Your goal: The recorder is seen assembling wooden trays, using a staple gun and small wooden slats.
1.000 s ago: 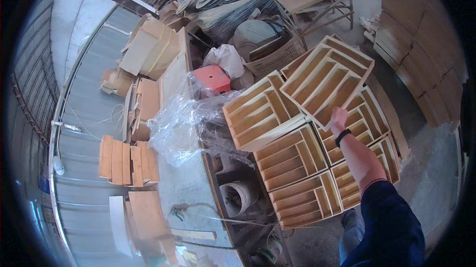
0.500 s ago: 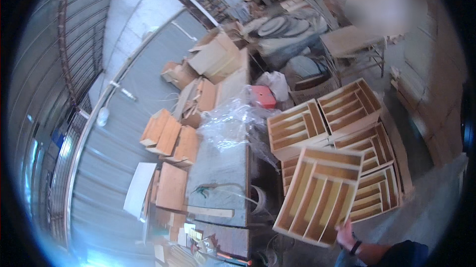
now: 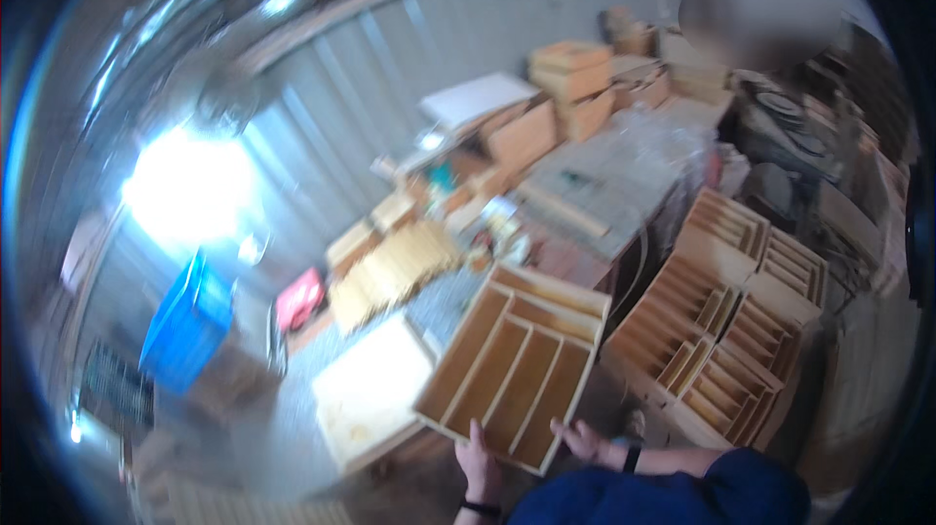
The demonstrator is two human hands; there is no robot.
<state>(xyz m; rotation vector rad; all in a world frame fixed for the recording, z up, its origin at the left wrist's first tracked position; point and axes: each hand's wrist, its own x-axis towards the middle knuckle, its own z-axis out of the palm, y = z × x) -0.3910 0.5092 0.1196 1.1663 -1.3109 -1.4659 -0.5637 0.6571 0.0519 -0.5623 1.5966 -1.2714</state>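
Head view shows us holding a wooden divided tray in front of us with both hands, lifted and tilted, its long compartments running away from us. Our left hand grasps the tray's near edge from below, fingers wrapped on the underside, a dark band at the wrist. Our right hand grips the same near edge at its right corner, thumb on the rim; a dark band sits on that wrist too, and a blue sleeve fills the lower edge of the picture.

Just right of the held tray, a stack of similar wooden trays leans against each other on the floor, close to it but whether touching we cannot tell. Beyond the tray's far edge stands a long workbench, with clear plastic wrap near its far end and wooden boxes piled at its far left corner. Left of the tray lies a pale flat board, and further left a blue crate by the corrugated metal wall. The picture is blurred, so finer detail is lost
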